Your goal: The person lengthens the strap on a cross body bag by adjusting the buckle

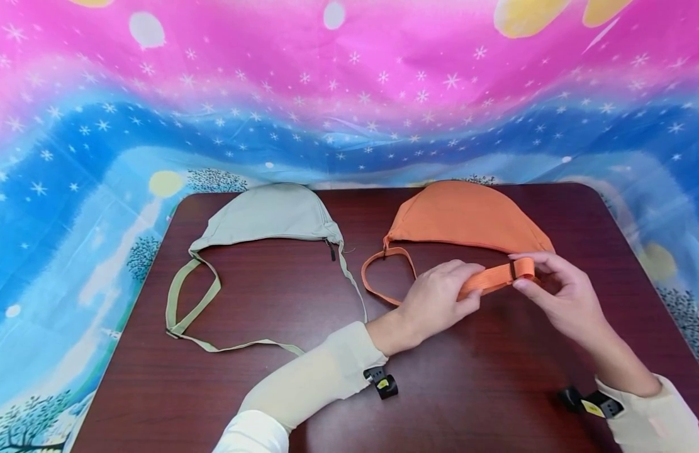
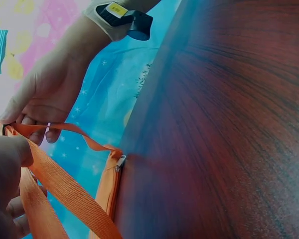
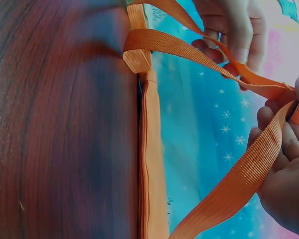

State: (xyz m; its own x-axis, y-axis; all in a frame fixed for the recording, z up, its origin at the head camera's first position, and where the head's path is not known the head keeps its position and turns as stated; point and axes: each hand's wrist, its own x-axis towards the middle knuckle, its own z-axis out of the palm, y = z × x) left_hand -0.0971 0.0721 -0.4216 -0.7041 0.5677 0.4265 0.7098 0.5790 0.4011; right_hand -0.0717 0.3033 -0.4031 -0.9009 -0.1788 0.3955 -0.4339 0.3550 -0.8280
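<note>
An orange bag (image 1: 468, 217) lies at the back right of the table, its zipper edge facing me. Its orange strap (image 1: 491, 280) is lifted in front of it. My left hand (image 1: 436, 305) grips the strap between thumb and fingers. At the strap's dark slider (image 1: 513, 270), my right hand (image 1: 570, 302) pinches the webbing near its folded end. In the right wrist view the strap (image 3: 239, 179) runs from the fingers down past the bag's zipper edge (image 3: 152, 164). The left wrist view shows a metal zipper pull (image 2: 120, 163) by the strap's end.
A pale grey-green bag (image 1: 270, 214) lies at the back left, its green strap (image 1: 193, 302) looped toward me and partly hidden under my left sleeve (image 1: 309, 377). A dark wooden table (image 1: 224, 402) carries both bags. A printed cloth (image 1: 338, 94) hangs behind it.
</note>
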